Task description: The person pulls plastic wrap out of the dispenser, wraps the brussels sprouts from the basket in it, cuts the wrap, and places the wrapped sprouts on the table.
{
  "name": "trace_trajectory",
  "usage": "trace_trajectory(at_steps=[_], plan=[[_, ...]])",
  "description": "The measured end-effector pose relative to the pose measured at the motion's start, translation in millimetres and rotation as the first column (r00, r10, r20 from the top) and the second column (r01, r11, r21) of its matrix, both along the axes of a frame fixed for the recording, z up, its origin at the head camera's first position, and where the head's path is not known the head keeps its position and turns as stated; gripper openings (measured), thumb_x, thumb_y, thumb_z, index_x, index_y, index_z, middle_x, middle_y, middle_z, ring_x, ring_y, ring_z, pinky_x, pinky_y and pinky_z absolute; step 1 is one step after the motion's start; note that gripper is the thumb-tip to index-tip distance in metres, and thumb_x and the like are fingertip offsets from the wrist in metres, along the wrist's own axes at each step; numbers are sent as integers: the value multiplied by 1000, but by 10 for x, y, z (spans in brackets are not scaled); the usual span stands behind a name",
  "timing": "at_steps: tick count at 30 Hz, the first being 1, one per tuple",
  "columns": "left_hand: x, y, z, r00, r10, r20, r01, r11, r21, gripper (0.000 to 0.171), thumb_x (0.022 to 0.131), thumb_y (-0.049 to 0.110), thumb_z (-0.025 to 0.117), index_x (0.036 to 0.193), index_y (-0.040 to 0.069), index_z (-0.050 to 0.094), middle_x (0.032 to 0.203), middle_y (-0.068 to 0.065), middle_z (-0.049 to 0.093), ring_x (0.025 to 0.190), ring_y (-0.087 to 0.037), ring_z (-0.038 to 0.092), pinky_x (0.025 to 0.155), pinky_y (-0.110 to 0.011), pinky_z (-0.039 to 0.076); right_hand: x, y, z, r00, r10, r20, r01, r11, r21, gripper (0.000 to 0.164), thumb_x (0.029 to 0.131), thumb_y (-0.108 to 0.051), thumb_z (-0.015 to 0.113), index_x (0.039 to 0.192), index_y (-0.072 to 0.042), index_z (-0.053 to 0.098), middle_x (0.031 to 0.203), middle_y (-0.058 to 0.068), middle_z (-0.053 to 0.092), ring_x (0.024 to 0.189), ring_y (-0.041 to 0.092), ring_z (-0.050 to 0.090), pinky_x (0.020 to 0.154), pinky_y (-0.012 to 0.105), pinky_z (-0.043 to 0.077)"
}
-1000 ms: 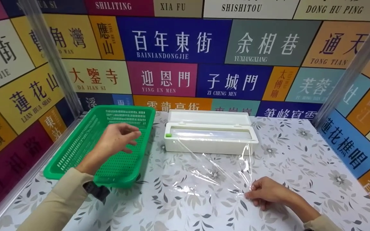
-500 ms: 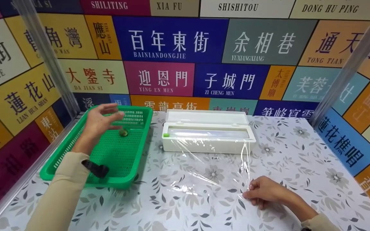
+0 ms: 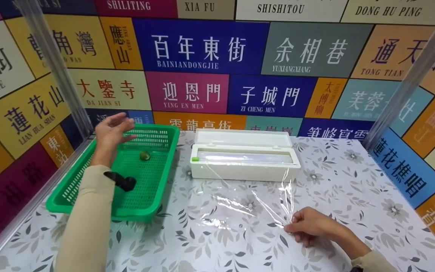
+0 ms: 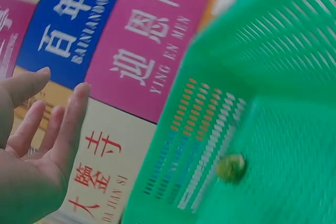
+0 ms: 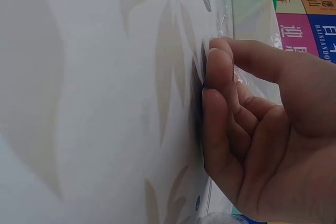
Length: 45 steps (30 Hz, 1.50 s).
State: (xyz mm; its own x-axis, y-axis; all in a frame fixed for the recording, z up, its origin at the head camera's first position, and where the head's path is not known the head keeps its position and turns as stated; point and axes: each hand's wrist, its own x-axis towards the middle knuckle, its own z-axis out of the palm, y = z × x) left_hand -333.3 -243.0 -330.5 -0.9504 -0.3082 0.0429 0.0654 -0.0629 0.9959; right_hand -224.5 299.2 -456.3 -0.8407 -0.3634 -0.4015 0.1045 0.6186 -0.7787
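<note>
My left hand (image 3: 110, 132) is raised over the far left end of a green perforated plastic basket (image 3: 153, 212), fingers loosely extended and holding nothing. Inside lies a small round green-brown item (image 3: 144, 155), possibly a fruit; the left wrist view shows it (image 4: 231, 168) near the slotted wall, apart from the fingers. In front of me, my right hand (image 3: 310, 224) pinches a corner of clear cling film (image 3: 236, 206) low over the table. The film runs back to a white cling film dispenser (image 3: 240, 172), its lid (image 3: 244, 138) tipped back and the roll visible inside.
A green slide cutter (image 3: 195, 159) sits at the dispenser's left end. The table (image 3: 353, 211) wears a white leaf-patterned cloth. Colourful sign-covered panels (image 3: 206, 45) rise behind and at both sides, with clear corner posts (image 3: 398, 90).
My left hand has moved left and away, toward the basket's far left edge, and the small round item has come into view. The right hand stays nearly still; the film creases more near it.
</note>
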Motion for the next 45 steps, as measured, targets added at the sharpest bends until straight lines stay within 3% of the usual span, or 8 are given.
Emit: trace_trajectory(at_steps=[3,7,15,24,30,35,41,45], plan=[[-78,4,-6,999,54,-1,-54,993,107,55,92,15,71,143,8,51,106,6,60,94,-9,67,72,-23,62,-1,-4,-6,1000,-8,7,8,1000,8,28,91,-27,73,74,-10,58,58,-3,64,43,4,57,43,19,48],[-175,21,-90,996,86,7,-86,983,160,54,92,13,71,143,9,52,105,6,61,96,-10,67,70,-23,62,-14,-19,-11,1000,-14,13,14,1000,23,29,91,-28,73,75,-9,59,58,-3,64,43,5,57,42,19,47],[-169,16,-217,989,143,43,-149,963,223,51,93,5,67,142,7,53,104,4,60,87,-9,66,69,-24,62,-24,-62,-3,1000,-2,9,2,1000,-2,30,91,-29,73,75,-8,57,58,-3,64,43,5,57,43,19,48],[-333,83,-596,983,150,108,-161,982,98,53,95,12,67,145,6,51,117,2,58,105,-13,64,77,-22,61,4,8,23,1000,3,25,-3,1000,-13,30,91,-28,72,76,-6,58,58,-3,66,43,6,59,42,20,48],[-347,97,-815,967,146,208,-164,984,73,55,94,10,64,147,6,48,109,-1,61,85,-6,63,83,-27,62,-2,17,8,1000,12,23,-11,1000,-26,31,91,-29,72,76,-7,58,58,-3,65,43,5,58,42,20,47],[-392,88,-920,950,141,280,-147,989,1,57,93,9,66,147,7,48,113,-5,61,82,-11,66,80,-27,62,-11,18,1,1000,19,23,-18,999,-32,30,91,-28,72,77,-6,58,58,-3,65,42,5,58,41,19,46],[-397,90,-1002,922,104,372,-87,994,-61,68,94,11,66,154,6,35,130,-20,62,104,-26,71,75,-24,62,-20,20,-6,1000,22,19,-22,999,-37,31,92,-28,72,77,-5,58,58,-3,65,42,5,58,41,19,47],[-375,120,-1039,913,28,407,6,997,-82,71,96,11,62,156,-1,25,152,-24,44,128,-36,59,80,-28,62,-20,35,-10,1000,16,24,-16,999,-31,30,91,-28,72,77,-5,59,58,-2,65,42,6,58,41,20,47]])
